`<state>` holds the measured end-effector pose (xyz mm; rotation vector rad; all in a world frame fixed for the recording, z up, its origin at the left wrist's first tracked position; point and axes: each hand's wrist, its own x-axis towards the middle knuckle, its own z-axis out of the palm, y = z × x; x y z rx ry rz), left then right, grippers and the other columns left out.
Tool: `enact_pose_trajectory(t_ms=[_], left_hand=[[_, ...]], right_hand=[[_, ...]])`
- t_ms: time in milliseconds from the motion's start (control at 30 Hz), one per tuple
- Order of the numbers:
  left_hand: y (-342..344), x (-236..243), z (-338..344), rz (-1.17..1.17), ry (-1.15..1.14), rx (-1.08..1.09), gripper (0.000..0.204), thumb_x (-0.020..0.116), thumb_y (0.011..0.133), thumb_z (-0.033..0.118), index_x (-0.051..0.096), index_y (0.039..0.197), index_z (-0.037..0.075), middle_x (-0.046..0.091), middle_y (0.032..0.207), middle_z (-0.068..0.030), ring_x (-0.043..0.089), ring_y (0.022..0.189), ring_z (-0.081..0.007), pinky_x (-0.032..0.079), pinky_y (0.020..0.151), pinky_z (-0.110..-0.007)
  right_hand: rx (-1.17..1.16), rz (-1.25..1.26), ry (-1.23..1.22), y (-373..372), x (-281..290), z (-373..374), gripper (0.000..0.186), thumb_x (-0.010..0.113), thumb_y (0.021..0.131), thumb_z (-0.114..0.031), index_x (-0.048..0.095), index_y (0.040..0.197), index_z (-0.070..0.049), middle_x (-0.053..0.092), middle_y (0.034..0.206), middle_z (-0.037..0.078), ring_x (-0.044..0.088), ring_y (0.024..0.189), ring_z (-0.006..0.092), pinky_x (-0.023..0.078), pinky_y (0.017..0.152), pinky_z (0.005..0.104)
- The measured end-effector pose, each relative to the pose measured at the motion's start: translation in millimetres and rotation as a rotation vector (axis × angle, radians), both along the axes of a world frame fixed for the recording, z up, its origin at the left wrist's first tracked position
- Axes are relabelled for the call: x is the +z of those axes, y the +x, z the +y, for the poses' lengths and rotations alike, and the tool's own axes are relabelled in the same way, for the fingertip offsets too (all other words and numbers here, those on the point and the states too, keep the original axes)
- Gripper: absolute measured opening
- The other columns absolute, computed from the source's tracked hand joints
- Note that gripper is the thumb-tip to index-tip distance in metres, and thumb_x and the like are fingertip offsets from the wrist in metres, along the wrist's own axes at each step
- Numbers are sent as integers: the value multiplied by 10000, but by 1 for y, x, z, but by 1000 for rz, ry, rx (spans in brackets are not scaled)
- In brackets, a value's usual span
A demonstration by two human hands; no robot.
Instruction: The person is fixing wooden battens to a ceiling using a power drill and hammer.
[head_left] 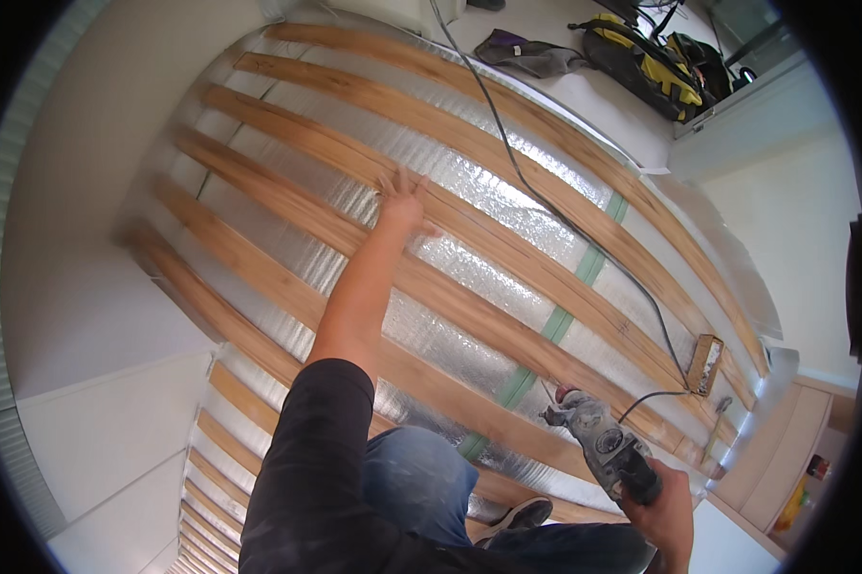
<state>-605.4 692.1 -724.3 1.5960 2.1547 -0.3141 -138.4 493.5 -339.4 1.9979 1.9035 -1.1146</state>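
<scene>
Fingers spread, my left hand [405,203] rests on one of the long wooden battens [493,239] near the middle of the floor. Silver foil underlay [479,196] shows between the battens, crossed by a green tape strip [557,323]. At the lower right my right hand [665,512] is wrapped round the rear handle of a dusty grey rotary hammer drill [603,442]. A thin bit points from its front toward the upper left, just over a batten. Whether the bit touches the wood I cannot tell.
A dark power cable [536,194] runs across the battens. On the right are a small open box [705,364] of small pieces and a hammer [718,426]. A black and yellow tool bag [641,67] lies at the far right. My knee [416,478] is near the battens.
</scene>
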Motion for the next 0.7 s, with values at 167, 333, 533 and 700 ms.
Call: enact_pose_trajectory(t_ms=[167,333,533,700], left_hand=[[0,-7,-3,-37,-22,1,1384,885,648,655,64,1685,248,-113,1720,-233,-1,1527,-608,255,1211,-674],[-22,-44,-15,-19,323,-34,1263,844,713,652,152,1676,219,-21,1724,-244,59,1550,-556,277,1206,-662],[45,-36,-90,-135,287,-92,871,683,933,508,289,1641,189,171,1710,-214,191,1554,-469,237,1201,-682],[18,-61,-239,18,273,-16,775,660,944,506,403,1590,162,246,1681,-231,219,1541,-461,161,1219,-678]], right_hand=[[-24,-9,-24,3,1,-9,274,758,754,-88,718,999,27,713,779,180,687,680,255,542,700,376],[-27,77,28,13,0,-5,277,749,749,-87,709,1002,18,708,775,190,697,695,314,539,712,382],[9,-16,-34,23,9,3,394,741,717,-103,717,1100,-13,709,876,257,700,857,442,552,774,441],[123,33,-78,9,-16,7,361,741,737,-100,716,1084,-5,711,874,254,696,840,445,548,768,440]])
